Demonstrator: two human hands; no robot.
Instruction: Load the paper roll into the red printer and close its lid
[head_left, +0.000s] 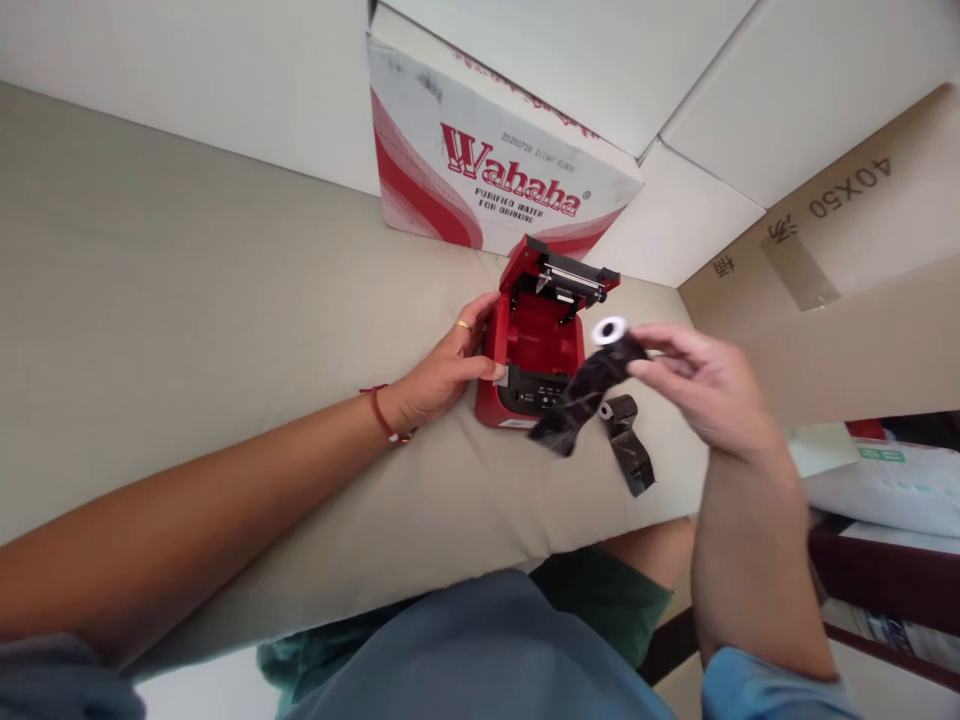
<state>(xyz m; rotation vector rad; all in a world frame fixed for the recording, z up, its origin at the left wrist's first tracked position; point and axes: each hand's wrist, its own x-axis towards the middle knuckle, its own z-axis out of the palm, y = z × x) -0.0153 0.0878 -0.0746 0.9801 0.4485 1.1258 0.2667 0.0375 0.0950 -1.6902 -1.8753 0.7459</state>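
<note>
A small red receipt printer with a black control panel sits on the beige surface, its lid raised and its red paper bay exposed. My left hand grips the printer's left side, the thumb lying on the front corner by a grey tab. In my right hand is a roll of black thermal paper with a white end, pinched between thumb and fingers. Its loose strip hangs down past the printer's front right corner. A second black paper roll, partly unrolled, lies right of the printer.
Behind the printer stands a white and red Wahaha water carton. A brown cardboard box borders the right side. The beige cloth surface stretches to the left. Dark red shelving with packages is at lower right.
</note>
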